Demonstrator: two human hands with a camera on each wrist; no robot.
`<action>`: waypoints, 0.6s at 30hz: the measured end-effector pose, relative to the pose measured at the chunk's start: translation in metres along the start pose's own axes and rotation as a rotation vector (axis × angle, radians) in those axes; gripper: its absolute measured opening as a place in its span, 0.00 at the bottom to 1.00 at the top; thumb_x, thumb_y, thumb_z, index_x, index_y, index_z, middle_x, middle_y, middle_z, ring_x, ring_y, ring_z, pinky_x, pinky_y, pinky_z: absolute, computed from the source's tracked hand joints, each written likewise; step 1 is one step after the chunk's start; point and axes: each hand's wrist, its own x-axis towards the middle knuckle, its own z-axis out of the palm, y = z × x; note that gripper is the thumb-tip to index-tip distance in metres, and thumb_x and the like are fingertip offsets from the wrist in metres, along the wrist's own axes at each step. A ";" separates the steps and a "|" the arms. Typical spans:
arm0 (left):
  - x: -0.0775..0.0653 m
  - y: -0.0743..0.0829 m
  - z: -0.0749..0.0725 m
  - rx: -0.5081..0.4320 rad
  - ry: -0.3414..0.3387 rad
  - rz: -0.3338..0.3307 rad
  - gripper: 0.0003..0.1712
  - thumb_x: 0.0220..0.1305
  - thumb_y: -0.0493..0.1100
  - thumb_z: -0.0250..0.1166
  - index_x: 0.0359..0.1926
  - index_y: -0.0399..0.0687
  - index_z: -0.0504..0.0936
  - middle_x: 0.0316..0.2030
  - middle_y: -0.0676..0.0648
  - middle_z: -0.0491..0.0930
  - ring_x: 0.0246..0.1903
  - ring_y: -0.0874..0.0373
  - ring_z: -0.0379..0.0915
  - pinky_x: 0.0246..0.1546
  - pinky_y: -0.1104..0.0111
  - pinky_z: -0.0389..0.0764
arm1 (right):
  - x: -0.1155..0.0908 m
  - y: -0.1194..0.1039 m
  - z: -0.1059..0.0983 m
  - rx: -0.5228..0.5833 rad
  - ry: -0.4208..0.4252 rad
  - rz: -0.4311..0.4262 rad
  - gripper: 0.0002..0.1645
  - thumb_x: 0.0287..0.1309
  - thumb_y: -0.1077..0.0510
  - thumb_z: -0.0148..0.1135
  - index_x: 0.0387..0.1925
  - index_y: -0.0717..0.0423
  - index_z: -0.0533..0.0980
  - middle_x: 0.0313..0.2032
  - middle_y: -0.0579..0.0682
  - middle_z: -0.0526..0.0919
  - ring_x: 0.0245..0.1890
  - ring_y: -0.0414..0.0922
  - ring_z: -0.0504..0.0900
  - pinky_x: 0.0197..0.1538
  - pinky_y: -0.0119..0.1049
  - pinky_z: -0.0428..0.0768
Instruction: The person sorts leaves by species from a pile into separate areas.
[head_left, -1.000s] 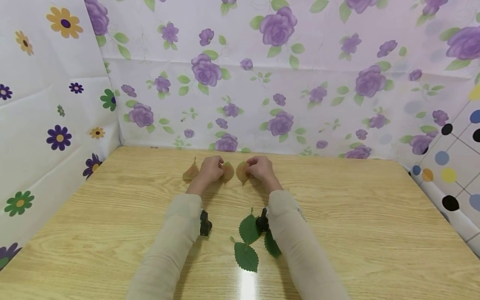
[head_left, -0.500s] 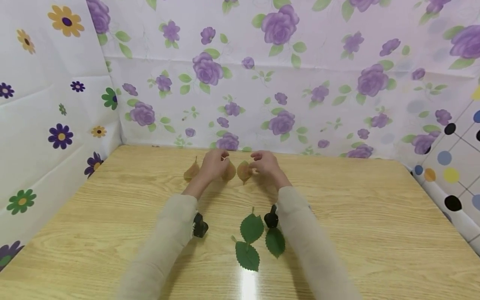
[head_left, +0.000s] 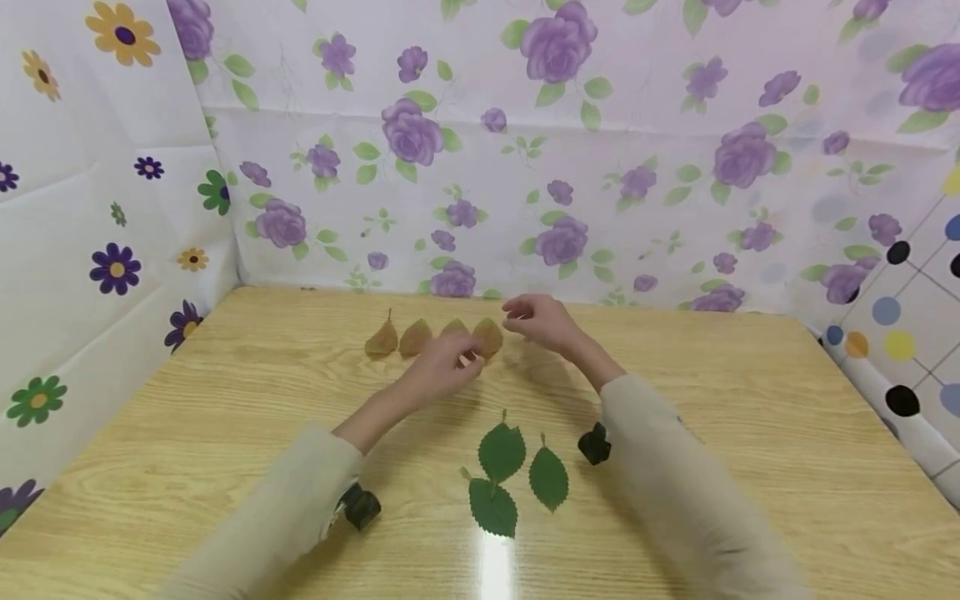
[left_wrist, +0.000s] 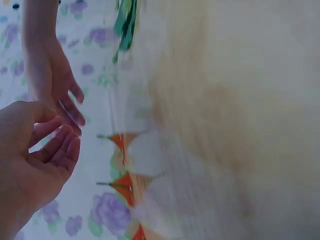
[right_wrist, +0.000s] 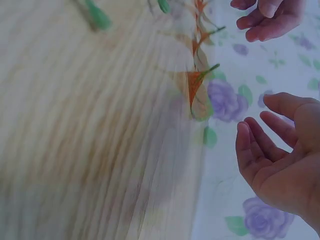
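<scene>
Several orange-brown leaves (head_left: 382, 340) lie in a row near the table's back edge. The rightmost brown leaf (head_left: 489, 337) is partly behind the fingers of my left hand (head_left: 438, 368), which hovers in front of the row. In the left wrist view my left hand (left_wrist: 35, 160) has loosely bent fingers with nothing between them. Just right of the row, my right hand (head_left: 546, 322) is raised over the table. Its fingers are relaxed and hold nothing in the right wrist view, where the right hand (right_wrist: 280, 160) shows palm and fingers.
Three green leaves lie nearer the front: an upper one (head_left: 502, 452), a lower one (head_left: 492, 508) whose stem end meets it, and a separate one (head_left: 549, 479) to the right. The wooden table (head_left: 750, 433) is bordered by a flowered sheet (head_left: 465, 167) behind.
Both hands have come away from the brown leaves. The left hand has moved toward the front and right, uncovering the second leaf; the right hand has drawn off rightward. The leaves lie still.
</scene>
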 end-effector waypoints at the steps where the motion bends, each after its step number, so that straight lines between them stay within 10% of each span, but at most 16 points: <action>1: -0.005 0.003 0.002 0.000 -0.029 0.027 0.11 0.66 0.34 0.57 0.45 0.31 0.80 0.42 0.40 0.79 0.41 0.49 0.77 0.41 0.65 0.81 | -0.003 0.000 0.000 -0.025 -0.010 -0.024 0.23 0.66 0.59 0.58 0.59 0.66 0.73 0.50 0.61 0.79 0.47 0.53 0.79 0.45 0.48 0.81; 18: -0.054 0.049 0.027 0.149 -0.356 0.165 0.14 0.67 0.36 0.61 0.51 0.35 0.79 0.48 0.42 0.78 0.49 0.51 0.74 0.48 0.69 0.77 | -0.081 0.006 0.006 -0.298 -0.254 -0.316 0.19 0.64 0.61 0.61 0.55 0.65 0.78 0.49 0.58 0.83 0.48 0.50 0.82 0.47 0.43 0.81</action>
